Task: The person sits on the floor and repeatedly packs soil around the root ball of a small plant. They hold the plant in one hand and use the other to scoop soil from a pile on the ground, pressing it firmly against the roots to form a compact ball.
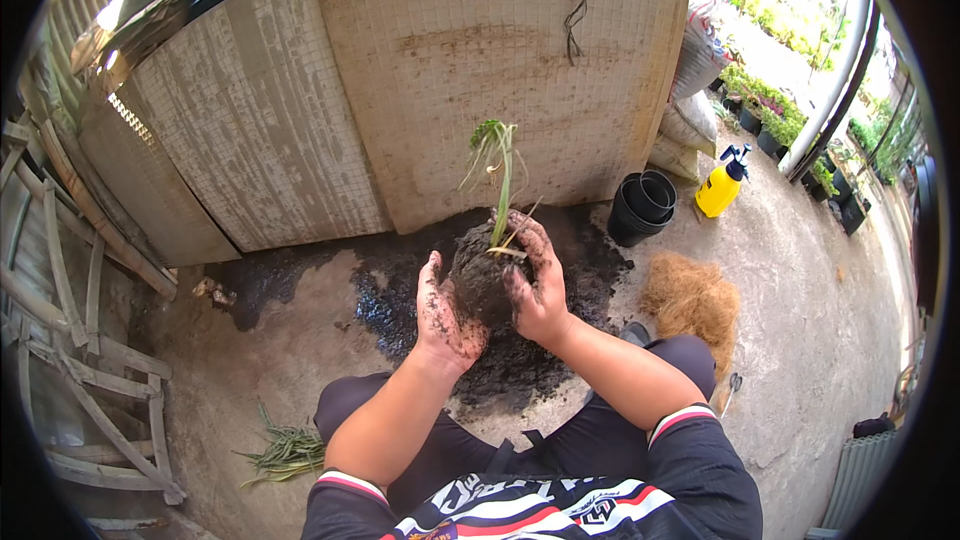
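A ball of dark, wet soil (480,277) is held between my two muddy hands, above the ground. Green leaves of a plant (504,187) rise from its top, some of them drooping. My left hand (448,319) lies against the ball's left side and underside, its palm turned inward. On the other side, my right hand (541,277) curls its fingers around the ball near the base of the stems. Below spreads a heap of loose dark soil (517,375) on the concrete floor.
Stacked black plastic pots (642,208) and a yellow pump sprayer (721,184) stand at the right. Nearer are brown fibre (694,300) and scissors (731,392). Cut green leaves (283,450) lie at lower left. Large panels (495,75) lean behind the soil; a wooden frame (97,390) is at left.
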Action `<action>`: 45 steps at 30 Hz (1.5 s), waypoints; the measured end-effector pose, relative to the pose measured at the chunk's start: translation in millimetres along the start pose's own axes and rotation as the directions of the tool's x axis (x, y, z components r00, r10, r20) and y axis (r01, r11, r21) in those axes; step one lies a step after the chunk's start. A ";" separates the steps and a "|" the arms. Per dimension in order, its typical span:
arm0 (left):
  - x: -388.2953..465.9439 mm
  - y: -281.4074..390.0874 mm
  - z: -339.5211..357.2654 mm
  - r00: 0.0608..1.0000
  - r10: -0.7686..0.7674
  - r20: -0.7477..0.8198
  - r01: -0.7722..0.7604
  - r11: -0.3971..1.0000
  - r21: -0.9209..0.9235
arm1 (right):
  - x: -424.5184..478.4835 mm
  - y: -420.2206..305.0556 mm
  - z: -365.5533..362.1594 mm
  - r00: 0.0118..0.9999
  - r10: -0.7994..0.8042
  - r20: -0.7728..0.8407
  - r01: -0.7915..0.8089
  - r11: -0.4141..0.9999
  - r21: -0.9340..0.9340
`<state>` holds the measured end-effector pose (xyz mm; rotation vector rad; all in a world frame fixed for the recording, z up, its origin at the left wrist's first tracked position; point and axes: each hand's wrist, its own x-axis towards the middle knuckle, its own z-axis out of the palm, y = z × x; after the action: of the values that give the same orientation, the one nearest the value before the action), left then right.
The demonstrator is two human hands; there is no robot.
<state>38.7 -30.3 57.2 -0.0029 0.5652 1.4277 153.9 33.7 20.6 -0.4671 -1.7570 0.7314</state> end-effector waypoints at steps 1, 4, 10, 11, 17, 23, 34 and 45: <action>0.7 -1.1 0.9 1.000 -0.005 0.027 0.005 1.000 0.011 | -2.5 4.4 1.4 0.993 0.115 -0.034 -0.109 0.984 0.140; 7.6 -3.6 -3.1 0.995 -0.029 0.095 0.023 0.998 0.064 | -5.5 10.3 7.5 0.913 0.398 -0.092 -0.299 0.805 0.512; 19.9 -11.0 -2.6 0.986 -0.161 0.048 0.138 0.940 0.312 | -14.4 28.9 -8.0 0.731 0.682 -0.021 -0.346 0.397 0.850; 21.2 -11.2 -2.7 0.986 -0.166 0.020 0.148 0.918 0.367 | -15.2 30.3 -11.2 0.709 0.704 0.025 -0.346 0.317 0.883; 34.4 -12.8 -12.8 0.968 0.133 -0.214 0.104 0.560 0.822 | -17.3 32.8 -19.2 0.566 0.807 0.167 -0.324 0.032 0.946; 49.7 -28.0 -16.3 0.588 0.549 0.594 -0.655 -0.107 0.748 | -22.7 33.5 -6.7 0.555 0.818 0.153 -0.330 0.047 0.943; 34.4 -19.2 -6.3 0.363 0.482 0.797 -0.831 -0.219 0.511 | -14.3 -5.6 0.0 0.782 0.609 -0.132 -0.308 0.563 0.767; 12.7 -23.8 0.5 0.210 0.594 0.776 -0.888 -0.217 0.407 | -4.2 -44.8 -2.4 0.872 0.450 -0.193 -0.254 0.752 0.608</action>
<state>61.5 -22.2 45.1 1.7987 1.0798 2.1119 159.7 -1.1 48.6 -0.4823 -1.0597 1.3233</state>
